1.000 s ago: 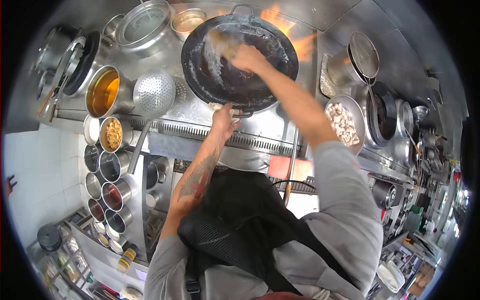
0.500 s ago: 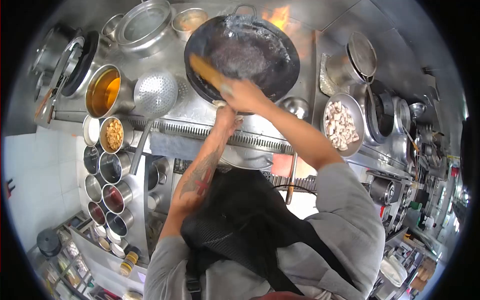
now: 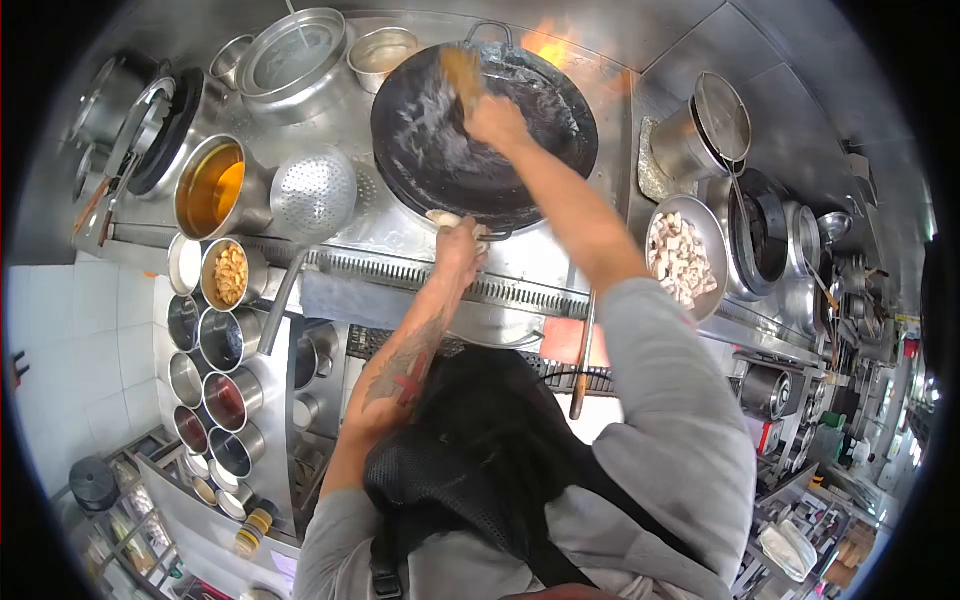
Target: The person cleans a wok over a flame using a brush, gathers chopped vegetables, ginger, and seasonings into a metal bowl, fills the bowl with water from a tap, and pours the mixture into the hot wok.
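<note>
Nearest you, your left hand [image 3: 460, 250] is clasping a crumpled, pale cloth [image 3: 442, 217] at the dark metal handle [image 3: 497, 237] of the broad, round, blackened wok [image 3: 450, 185], which is sitting on the shiny steel range [image 3: 340, 120]. Farther in, over the wok's concave, whitish-streaked surface, your right hand [image 3: 497, 122] is gripping a tan, motion-blurred brush [image 3: 462, 75] that is pointing away from you, while a ragged orange flame [image 3: 550, 46] is flaring beyond

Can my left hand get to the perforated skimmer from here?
Probably yes: the skimmer lies left of the wok with nothing apparent between it and your left hand, though that hand would first have to release the cloth at the wok's edge.
</note>
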Demonstrator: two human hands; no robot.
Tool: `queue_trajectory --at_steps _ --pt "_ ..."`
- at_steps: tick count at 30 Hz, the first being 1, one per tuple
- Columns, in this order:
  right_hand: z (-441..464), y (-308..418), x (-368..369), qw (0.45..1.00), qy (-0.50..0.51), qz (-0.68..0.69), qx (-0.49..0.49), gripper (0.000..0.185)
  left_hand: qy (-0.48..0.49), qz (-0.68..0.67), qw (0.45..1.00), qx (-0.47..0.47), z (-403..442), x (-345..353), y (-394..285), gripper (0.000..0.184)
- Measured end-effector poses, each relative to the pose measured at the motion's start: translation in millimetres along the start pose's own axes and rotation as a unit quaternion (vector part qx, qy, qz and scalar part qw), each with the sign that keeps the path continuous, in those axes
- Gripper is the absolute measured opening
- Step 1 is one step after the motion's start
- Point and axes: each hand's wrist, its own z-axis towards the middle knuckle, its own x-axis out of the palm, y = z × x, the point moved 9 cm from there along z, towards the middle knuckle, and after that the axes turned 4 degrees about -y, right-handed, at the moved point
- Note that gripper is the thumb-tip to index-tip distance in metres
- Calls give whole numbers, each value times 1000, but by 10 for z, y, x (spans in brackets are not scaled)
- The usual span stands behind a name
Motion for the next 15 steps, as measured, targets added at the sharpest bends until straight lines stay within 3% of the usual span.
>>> queue_trajectory --at_steps 2,4,5,6,7,9,11,13,15 --pt "125 -111 -194 969 -186 103 127 34 -70 40 996 41 -58 -78 -120 16" --pt "-234 226 -145 991 -99 87 40 33 -42 51 994 86 24 -159 -297 15" --pt "-593 360 -113 996 -42 44 -59 30 -17 64 989 129 54 -210 -399 15" --pt "-1076 441 -294 991 -44 78 -99 30 -20 62 989 136 118 -250 -449 13" --pt "-1344 272 -192 996 37 21 -79 33 -14 59 989 132 104 -221 -435 13" --pt "-1212 -85 -235 993 50 -82 -68 35 -66 91 986 122 19 -289 -495 13" --pt "-273 -349 -241 995 -69 -37 -70 33 -63 85 988 116 -42 -259 -512 13" --pt "130 -242 -313 998 -49 -2 29 27 -61 93 986 124 -8 -258 -487 14" --pt "-51 -42 110 996 -75 7 37 23 -24 100 987 119 19 -241 -443 13"
